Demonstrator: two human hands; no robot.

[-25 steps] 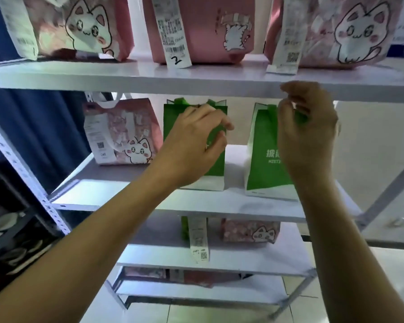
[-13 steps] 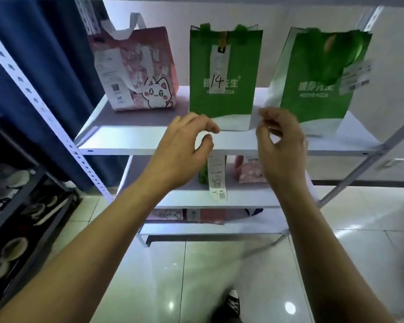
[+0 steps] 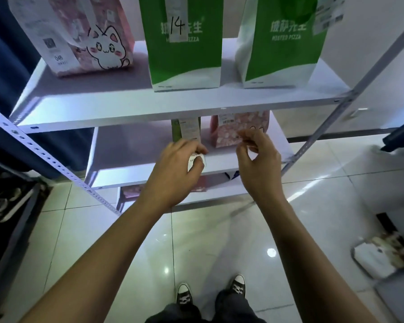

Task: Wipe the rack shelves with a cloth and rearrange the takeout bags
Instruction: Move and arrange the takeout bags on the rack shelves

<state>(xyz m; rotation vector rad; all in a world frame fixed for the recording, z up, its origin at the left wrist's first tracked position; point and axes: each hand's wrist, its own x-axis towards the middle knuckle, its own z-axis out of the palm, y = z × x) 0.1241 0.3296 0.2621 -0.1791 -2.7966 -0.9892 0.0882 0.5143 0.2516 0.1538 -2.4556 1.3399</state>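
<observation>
Bags: rearranging step, lower shelf (image 3: pixel 135 145). Left hand (image 3: pixel 180 166) pinches receipt (image 3: pixel 194 159); right hand (image 3: pixel 258 159) half-curled, empty, nearing pink bag (image 3: pixel 231 134). Next: grip it.

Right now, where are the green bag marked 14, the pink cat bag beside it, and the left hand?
green bag marked 14 (image 3: pixel 184 54), head view, on its green front panel.
pink cat bag (image 3: pixel 103 46), head view, on the printed cat face.
left hand (image 3: pixel 180 169), head view, on the back of the hand.
</observation>
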